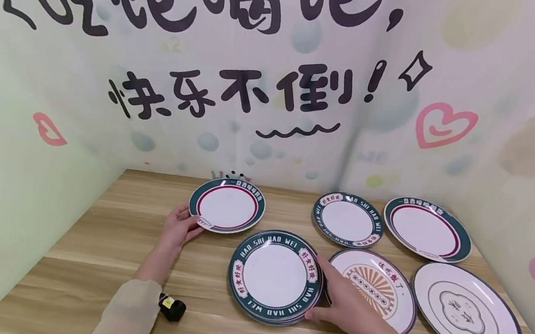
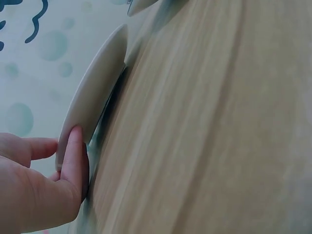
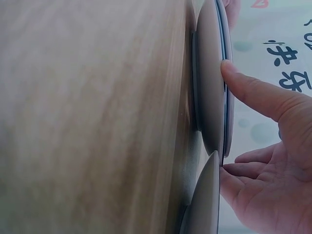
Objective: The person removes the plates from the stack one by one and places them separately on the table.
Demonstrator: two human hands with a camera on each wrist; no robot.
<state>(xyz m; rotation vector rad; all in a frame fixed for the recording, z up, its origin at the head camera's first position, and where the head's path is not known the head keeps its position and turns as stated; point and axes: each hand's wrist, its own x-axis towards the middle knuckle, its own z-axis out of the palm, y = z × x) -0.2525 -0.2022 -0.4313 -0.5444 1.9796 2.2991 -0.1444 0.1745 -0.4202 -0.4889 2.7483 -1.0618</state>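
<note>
At the far left of the table, my left hand (image 1: 180, 228) pinches the near-left rim of a plate with a green band and a red ring (image 1: 227, 206). In the left wrist view, thumb and fingers lie on either side of that plate's edge (image 2: 95, 92). My right hand (image 1: 348, 304) touches the right side of a green-rimmed lettered plate (image 1: 276, 275) in the middle. The right wrist view shows this plate stacked on another plate (image 3: 209, 83), thumb (image 3: 239, 78) on their edges and fingers spread along the rim.
Right of the stack lie a sunburst plate (image 1: 367, 287), a smaller green lettered plate (image 1: 346, 220), another red-ringed plate (image 1: 426, 230) and a large cloud-pattern plate (image 1: 468, 315). A small black object with a yellow label (image 1: 172, 307) is by the left sleeve. A printed wall (image 1: 250, 149) stands behind.
</note>
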